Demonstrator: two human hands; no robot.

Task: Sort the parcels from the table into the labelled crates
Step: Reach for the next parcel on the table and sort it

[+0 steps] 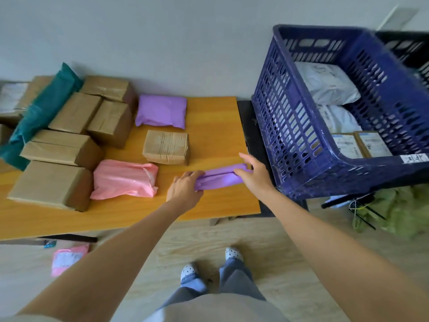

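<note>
Both hands, left (184, 190) and right (255, 174), grip clamped on purple parcel (218, 178) near table (209, 205) edge; blue crate (325, 135) at 2 o'clock, cardboard box (166, 147) at 11.

There is a single view, from a wide-angle camera worn on the person's head, looking forward and steeply down. It sits above and behind both outstretched arms, which enter from the bottom edge and reach toward the middle of the frame. The desk (209, 117) fills the band from nine o'clock to the centre, close enough that the parcels on it show clearly. A blue crate (301, 145) stands at two o'clock, its walls bowed by the lens. At six o'clock the person's own legs and shoes appear on the wooden floor (267, 242). A pale wall (162, 43) spans twelve o'clock.
</note>
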